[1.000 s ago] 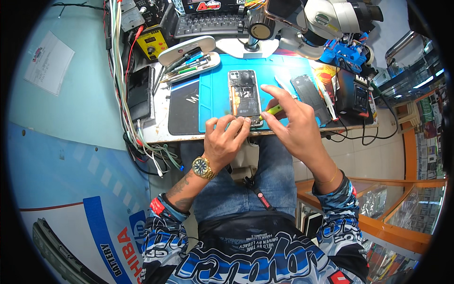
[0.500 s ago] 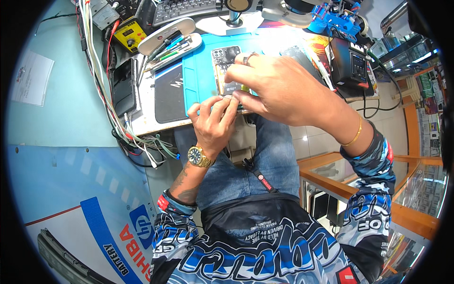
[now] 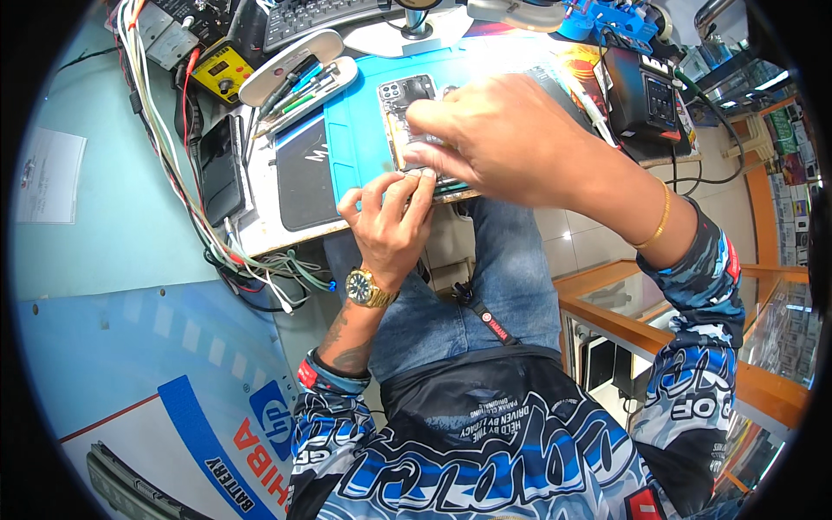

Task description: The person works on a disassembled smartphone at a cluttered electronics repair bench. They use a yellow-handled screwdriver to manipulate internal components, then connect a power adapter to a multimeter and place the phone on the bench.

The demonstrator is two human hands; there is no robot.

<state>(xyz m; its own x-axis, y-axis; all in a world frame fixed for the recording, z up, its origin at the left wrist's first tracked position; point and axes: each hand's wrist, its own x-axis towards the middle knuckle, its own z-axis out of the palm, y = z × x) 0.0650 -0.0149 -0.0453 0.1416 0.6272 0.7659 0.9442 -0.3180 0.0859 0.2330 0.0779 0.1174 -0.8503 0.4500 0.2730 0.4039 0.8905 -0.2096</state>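
A phone (image 3: 395,111) lies on a blue work mat (image 3: 345,121) with its back cover off, showing a camera cluster at the far end and its inner parts. My left hand (image 3: 386,212), wearing a gold watch, has its fingers bent and drawn together, with the fingertips at the phone's near end. Over the right side of the phone is my right hand (image 3: 516,143), slightly blurred. Its thumb and fingers close in a pinch just above the left fingertips. Whatever that pinch holds is hidden, and the hand covers much of the phone.
An opened case of pen-like tools (image 3: 303,91) stands left of the mat, beside a dark phone (image 3: 222,169). Farther left run bundled cables (image 3: 165,130). A keyboard (image 3: 321,19) and a stand base (image 3: 416,36) sit behind. At right are a white-handled tool (image 3: 589,106) and a black box (image 3: 640,104).
My right hand has shifted a little left, its thumb now lying over the phone's lower part. The left fingers stay at the near end. The whole view has tilted slightly.
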